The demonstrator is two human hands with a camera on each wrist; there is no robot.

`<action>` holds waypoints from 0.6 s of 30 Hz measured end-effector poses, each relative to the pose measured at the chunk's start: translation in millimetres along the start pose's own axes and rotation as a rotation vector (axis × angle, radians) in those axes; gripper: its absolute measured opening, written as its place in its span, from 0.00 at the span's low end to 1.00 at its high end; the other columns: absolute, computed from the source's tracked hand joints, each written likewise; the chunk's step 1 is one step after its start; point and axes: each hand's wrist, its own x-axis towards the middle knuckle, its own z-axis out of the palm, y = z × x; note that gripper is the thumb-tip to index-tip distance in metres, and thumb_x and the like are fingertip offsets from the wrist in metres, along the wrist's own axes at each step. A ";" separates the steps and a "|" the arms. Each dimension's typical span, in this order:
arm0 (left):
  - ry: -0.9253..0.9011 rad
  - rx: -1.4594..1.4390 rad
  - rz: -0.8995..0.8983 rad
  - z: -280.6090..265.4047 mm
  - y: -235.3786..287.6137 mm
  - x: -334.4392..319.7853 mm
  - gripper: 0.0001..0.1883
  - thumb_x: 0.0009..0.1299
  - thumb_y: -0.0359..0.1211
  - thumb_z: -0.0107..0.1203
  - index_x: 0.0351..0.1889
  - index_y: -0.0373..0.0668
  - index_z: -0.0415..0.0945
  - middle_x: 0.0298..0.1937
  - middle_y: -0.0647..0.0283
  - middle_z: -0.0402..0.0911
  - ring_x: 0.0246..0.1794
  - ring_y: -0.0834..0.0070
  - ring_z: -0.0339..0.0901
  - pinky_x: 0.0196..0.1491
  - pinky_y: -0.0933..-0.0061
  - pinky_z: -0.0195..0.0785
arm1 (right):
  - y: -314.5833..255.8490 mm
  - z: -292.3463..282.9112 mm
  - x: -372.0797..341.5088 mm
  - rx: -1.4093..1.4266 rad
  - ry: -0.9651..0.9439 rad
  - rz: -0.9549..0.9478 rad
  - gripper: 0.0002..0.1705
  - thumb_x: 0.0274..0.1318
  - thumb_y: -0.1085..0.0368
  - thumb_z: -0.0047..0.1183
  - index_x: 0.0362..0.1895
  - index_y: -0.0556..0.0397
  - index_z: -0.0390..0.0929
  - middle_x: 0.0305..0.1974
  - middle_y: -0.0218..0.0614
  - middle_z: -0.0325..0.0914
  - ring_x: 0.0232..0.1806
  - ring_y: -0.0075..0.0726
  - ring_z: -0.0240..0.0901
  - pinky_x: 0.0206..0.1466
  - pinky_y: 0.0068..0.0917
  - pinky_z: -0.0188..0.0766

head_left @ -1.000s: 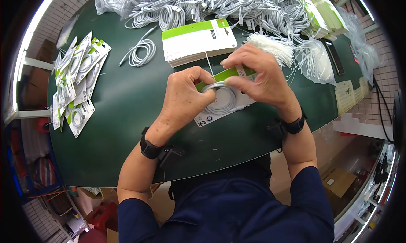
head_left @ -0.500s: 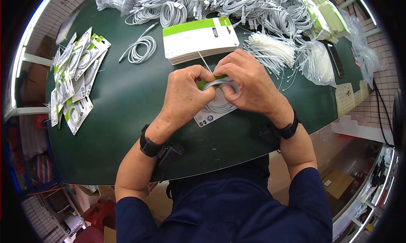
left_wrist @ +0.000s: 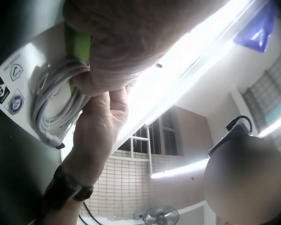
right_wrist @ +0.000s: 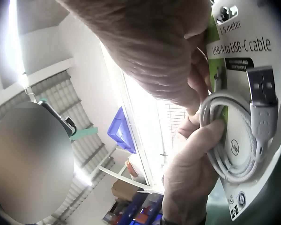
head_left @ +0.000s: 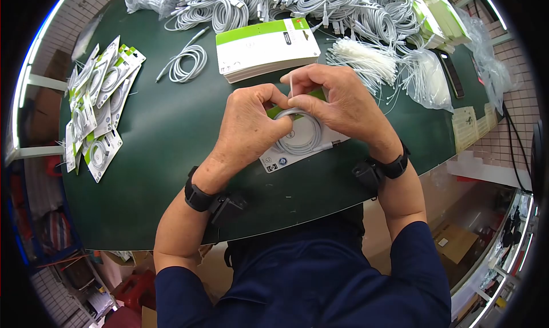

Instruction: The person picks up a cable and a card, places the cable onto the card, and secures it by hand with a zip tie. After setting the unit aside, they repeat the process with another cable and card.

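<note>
While the left hand (head_left: pixel 251 125) pinches the coiled cable (head_left: pixel 318 135) against the card (head_left: pixel 269 162), over the tabletop (head_left: pixel 143 196), the right hand (head_left: pixel 349 102) curves beside the upright white tie (head_left: pixel 290 87); whether it grips it, I cannot tell. Holding the loops flat while drawing the tie snug should serve best. Unlike half a second ago, the right thumb is outside the loops and the plug (head_left: pixel 336 143) shows.

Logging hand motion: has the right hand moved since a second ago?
Yes. In the head view, the right hand has moved leftward, toward the left hand, judged against the stack of cards.
</note>
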 end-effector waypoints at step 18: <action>-0.043 -0.113 -0.042 0.7 -0.3 1.0 0.08 0.60 0.18 0.61 0.37 0.32 0.82 0.37 0.66 0.86 0.41 0.84 0.82 0.46 0.77 0.80 | 3.6 16.3 0.2 -0.330 0.141 -0.208 0.07 0.61 0.69 0.63 0.36 0.52 0.76 0.31 0.37 0.81 0.30 0.47 0.82 0.31 0.38 0.76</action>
